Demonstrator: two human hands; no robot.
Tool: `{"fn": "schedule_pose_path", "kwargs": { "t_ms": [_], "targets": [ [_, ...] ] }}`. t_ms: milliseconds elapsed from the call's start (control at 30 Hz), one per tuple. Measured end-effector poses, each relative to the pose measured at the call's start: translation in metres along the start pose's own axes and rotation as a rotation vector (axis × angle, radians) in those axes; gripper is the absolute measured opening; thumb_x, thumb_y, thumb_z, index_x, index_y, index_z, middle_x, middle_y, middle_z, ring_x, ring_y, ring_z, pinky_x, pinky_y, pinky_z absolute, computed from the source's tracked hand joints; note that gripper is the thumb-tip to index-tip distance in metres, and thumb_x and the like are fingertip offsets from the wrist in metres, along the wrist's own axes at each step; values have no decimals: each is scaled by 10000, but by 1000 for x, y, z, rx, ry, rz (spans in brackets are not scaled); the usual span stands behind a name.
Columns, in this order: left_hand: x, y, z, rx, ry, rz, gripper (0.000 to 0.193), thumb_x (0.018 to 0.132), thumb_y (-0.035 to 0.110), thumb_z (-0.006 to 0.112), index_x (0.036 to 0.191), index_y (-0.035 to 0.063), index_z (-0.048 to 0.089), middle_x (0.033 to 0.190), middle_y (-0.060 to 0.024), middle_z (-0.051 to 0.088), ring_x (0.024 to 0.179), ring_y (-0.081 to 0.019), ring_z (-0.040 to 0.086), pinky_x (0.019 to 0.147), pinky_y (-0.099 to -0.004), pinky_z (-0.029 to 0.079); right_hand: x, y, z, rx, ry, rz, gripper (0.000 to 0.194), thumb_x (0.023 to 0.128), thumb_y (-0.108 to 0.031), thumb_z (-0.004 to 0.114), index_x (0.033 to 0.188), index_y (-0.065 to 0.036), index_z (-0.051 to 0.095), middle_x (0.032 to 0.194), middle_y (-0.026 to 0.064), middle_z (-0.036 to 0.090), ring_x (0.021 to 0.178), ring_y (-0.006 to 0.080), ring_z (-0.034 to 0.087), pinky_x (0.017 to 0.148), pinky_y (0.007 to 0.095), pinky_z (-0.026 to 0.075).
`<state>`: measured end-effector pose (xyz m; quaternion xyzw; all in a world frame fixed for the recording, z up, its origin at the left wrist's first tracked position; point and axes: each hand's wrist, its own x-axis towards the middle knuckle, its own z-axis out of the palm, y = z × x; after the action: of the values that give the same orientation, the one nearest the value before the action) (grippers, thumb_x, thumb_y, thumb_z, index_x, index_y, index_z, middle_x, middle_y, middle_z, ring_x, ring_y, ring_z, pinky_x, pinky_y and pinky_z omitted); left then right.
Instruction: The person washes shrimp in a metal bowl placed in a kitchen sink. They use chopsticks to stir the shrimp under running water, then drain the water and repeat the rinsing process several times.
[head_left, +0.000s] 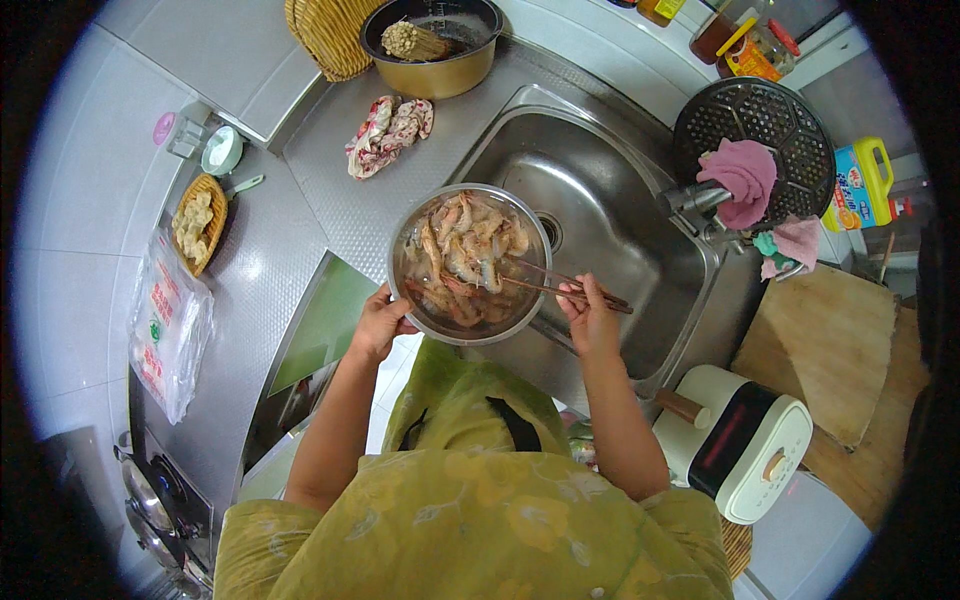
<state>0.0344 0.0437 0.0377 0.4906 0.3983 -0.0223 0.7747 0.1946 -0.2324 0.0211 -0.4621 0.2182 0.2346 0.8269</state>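
Observation:
My left hand (381, 324) grips the lower left rim of a round metal bowl (541, 319). Raw-looking shrimp (461, 251) lie in liquid in the bowl, which is held in front of me over the counter's front edge, overlapping the left side of the steel sink (600, 202). In my right hand (589, 315) is a pair of wooden chopsticks (619, 304). Their tips reach over the bowl's right rim and touch or nearly touch the shrimp.
A patterned cloth (390, 135) and a pot (439, 75) holding a brush-like bundle stand behind. A faucet (697, 201) with pink cloths rises at the sink's right. Farther right are a cream-coloured appliance (742, 442) and a cutting board (825, 337); left lie a basket (219, 202) and plastic bags (169, 330).

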Motion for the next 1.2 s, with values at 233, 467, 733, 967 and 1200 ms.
{"fn": "schedule_pose_path", "kwargs": {
  "t_ms": [233, 467, 733, 967, 1200],
  "targets": [
    [0, 2, 0, 34, 9, -9, 347, 813, 124, 605, 1151, 57, 557, 888, -73, 677, 660, -152, 661, 606, -282, 563, -17, -24, 15, -98, -50, -105, 243, 894, -219, 630, 993, -2, 586, 931, 123, 650, 859, 234, 665, 714, 327, 584],
    [4, -6, -4, 33, -9, -6, 331, 831, 169, 618, 1143, 78, 555, 890, -39, 659, 648, -120, 621, 598, -271, 541, -35, -45, 34, -279, -102, -305, 179, 907, -172, 607, 971, -6, 590, 925, 104, 638, 839, 206, 659, 726, 318, 563],
    [2, -1, -1, 56, -17, -12, 341, 835, 188, 623, 1151, 85, 550, 912, -28, 651, 657, -111, 613, 599, -267, 534, -46, -49, 43, -701, -229, -696, 106, 859, -112, 646, 891, -10, 637, 878, 79, 644, 787, 182, 618, 720, 296, 493],
    [2, -3, -3, 20, -4, -10, 330, 825, 141, 606, 1143, 70, 551, 899, -54, 660, 644, -132, 639, 598, -270, 557, -50, -38, 58, -916, -487, -794, 118, 781, -6, 698, 887, -29, 652, 835, 101, 640, 747, 205, 606, 697, 286, 474],
    [-1, 2, 3, 47, 2, -14, 338, 815, 135, 597, 1142, 71, 539, 862, -47, 651, 626, -125, 615, 588, -267, 539, -64, -56, 55, -983, -544, -758, 108, 797, 23, 664, 900, -7, 649, 847, 89, 620, 740, 173, 591, 650, 272, 463]
  ]
}}
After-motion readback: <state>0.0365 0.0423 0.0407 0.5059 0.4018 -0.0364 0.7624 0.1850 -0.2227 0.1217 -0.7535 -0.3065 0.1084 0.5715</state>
